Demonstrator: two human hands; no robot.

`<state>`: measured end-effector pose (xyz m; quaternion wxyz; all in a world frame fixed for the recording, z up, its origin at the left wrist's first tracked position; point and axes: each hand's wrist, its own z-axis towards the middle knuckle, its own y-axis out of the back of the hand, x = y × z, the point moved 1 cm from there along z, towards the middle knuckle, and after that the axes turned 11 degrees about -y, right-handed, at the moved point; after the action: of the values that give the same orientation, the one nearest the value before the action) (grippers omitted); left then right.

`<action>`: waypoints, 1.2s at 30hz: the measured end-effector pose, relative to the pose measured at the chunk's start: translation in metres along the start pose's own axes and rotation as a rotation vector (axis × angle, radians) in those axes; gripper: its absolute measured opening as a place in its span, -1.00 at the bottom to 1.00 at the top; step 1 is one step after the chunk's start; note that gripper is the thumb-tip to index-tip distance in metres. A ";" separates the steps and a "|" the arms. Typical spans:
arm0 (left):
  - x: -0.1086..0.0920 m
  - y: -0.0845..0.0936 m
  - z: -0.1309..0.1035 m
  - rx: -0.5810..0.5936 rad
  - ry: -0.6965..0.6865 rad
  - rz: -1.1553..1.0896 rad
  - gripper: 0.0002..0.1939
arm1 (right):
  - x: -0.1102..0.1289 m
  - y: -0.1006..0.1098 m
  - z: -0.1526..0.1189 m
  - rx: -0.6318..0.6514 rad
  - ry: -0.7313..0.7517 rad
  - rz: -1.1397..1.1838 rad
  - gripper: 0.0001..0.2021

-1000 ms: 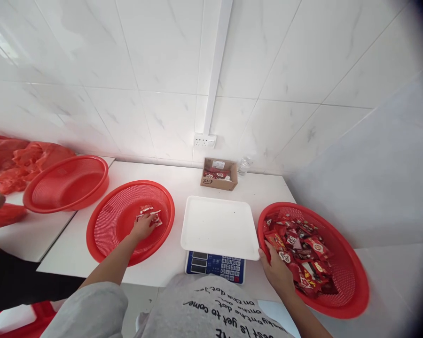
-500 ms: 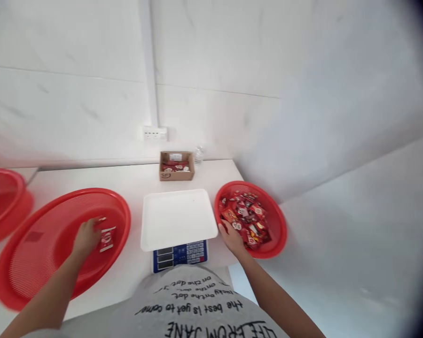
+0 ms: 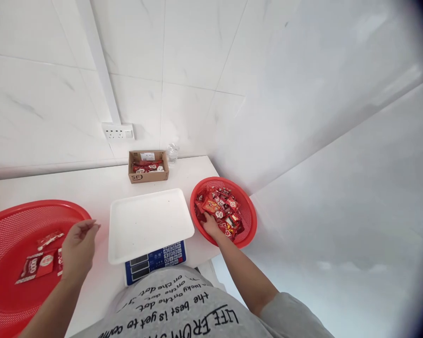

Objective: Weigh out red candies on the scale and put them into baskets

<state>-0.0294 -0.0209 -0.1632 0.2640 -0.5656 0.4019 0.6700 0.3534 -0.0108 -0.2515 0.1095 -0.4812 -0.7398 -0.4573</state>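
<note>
My left hand [image 3: 78, 249] hovers at the right rim of a large red mesh basket [image 3: 65, 204]. Its fingers are drawn together, and nothing shows between them. Inside that basket lie several small red packets [image 3: 38, 265], partly hidden by the hand. My right hand [image 3: 211, 226] reaches into a smaller red basket [image 3: 251, 218] holding a heap of red wrapped packets [image 3: 220, 206]. Its visible fingers are apart and touch packets at the heap's left edge; some fingertips are hidden. Between the baskets sits a scale [image 3: 155, 260] with a white tray [image 3: 148, 225] on top.
Behind the tray stands a small cardboard box [image 3: 148, 176] with red packets in it. Beside it is a clear plastic item [image 3: 172, 153]. The white table [image 3: 56, 183] meets a tiled wall with a socket [image 3: 118, 132]. A wall also rises on the right.
The view has turned to the right. My left hand has lifted from inside the large basket to its right rim. My right hand has moved from the smaller basket's rim into the packets.
</note>
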 end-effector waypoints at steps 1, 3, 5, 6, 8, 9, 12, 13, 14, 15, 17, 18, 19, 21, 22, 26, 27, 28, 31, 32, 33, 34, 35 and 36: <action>0.001 -0.004 -0.003 0.033 0.006 -0.017 -0.78 | -0.002 0.002 0.002 -0.079 0.004 -0.032 -0.41; 0.005 -0.011 -0.009 0.113 0.016 -0.031 -0.77 | -0.006 0.009 0.007 -0.234 0.019 -0.082 -0.37; 0.009 -0.017 -0.015 0.187 0.026 -0.039 -0.74 | -0.009 0.019 0.014 -0.344 0.029 -0.093 -0.35; 0.010 -0.020 -0.018 0.213 0.034 -0.045 -0.72 | -0.009 0.024 0.018 -0.373 0.015 -0.076 -0.34; 0.012 -0.025 -0.024 0.252 0.061 -0.055 -0.67 | -0.008 0.032 0.026 -0.410 -0.043 -0.042 -0.33; 0.013 -0.027 -0.027 0.274 0.074 -0.058 -0.65 | -0.007 0.036 0.029 -0.425 -0.069 -0.035 -0.32; 0.010 -0.033 -0.032 0.318 0.092 -0.072 -0.60 | 0.000 0.038 0.036 -0.459 -0.052 -0.062 -0.34; 0.009 -0.034 -0.034 0.326 0.095 -0.074 -0.59 | 0.003 0.036 0.036 -0.469 -0.006 -0.082 -0.36; 0.007 -0.035 -0.035 0.330 0.099 -0.074 -0.58 | 0.006 0.033 0.036 -0.478 0.052 -0.108 -0.37; 0.006 -0.036 -0.035 0.333 0.104 -0.072 -0.58 | 0.008 0.030 0.036 -0.480 0.113 -0.140 -0.39; 0.003 -0.036 -0.036 0.340 0.113 -0.063 -0.58 | 0.014 0.023 0.035 -0.453 0.228 -0.224 -0.42; 0.003 -0.036 -0.037 0.346 0.114 -0.058 -0.58 | 0.017 0.020 0.035 -0.419 0.278 -0.272 -0.44; 0.003 -0.036 -0.037 0.353 0.114 -0.053 -0.58 | 0.020 0.016 0.036 -0.369 0.318 -0.323 -0.47; 0.005 -0.035 -0.039 0.371 0.110 -0.036 -0.59 | 0.025 0.010 0.037 -0.235 0.356 -0.435 -0.49; 0.006 -0.035 -0.040 0.381 0.108 -0.025 -0.59 | 0.027 0.007 0.038 -0.167 0.347 -0.496 -0.49; 0.010 -0.034 -0.043 0.414 0.096 -0.002 -0.59 | 0.026 0.000 0.040 0.008 0.268 -0.662 -0.38; 0.010 -0.034 -0.044 0.421 0.094 -0.001 -0.59 | 0.024 -0.001 0.039 0.028 0.264 -0.678 -0.36; 0.010 -0.035 -0.045 0.427 0.094 0.002 -0.59 | 0.021 -0.001 0.038 0.041 0.265 -0.692 -0.35; 0.006 -0.037 -0.047 0.436 0.102 0.021 -0.57 | 0.012 -0.002 0.035 0.039 0.284 -0.755 -0.44; 0.005 -0.037 -0.048 0.437 0.102 0.030 -0.56 | 0.010 -0.002 0.034 0.026 0.291 -0.771 -0.48; 0.005 -0.038 -0.048 0.441 0.100 0.037 -0.56 | 0.008 -0.002 0.033 0.011 0.295 -0.782 -0.51; 0.004 -0.038 -0.048 0.448 0.098 0.043 -0.55 | 0.007 -0.001 0.032 -0.006 0.294 -0.786 -0.53; 0.003 -0.039 -0.049 0.456 0.098 0.046 -0.55 | 0.006 -0.001 0.031 -0.021 0.290 -0.780 -0.55; 0.003 -0.039 -0.049 0.463 0.099 0.047 -0.55 | 0.005 -0.001 0.029 -0.033 0.284 -0.771 -0.56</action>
<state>0.0283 -0.0411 -0.1769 0.3511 -0.5127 0.5704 0.5372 0.3583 0.0152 -0.2655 0.0232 -0.1026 -0.8361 -0.5384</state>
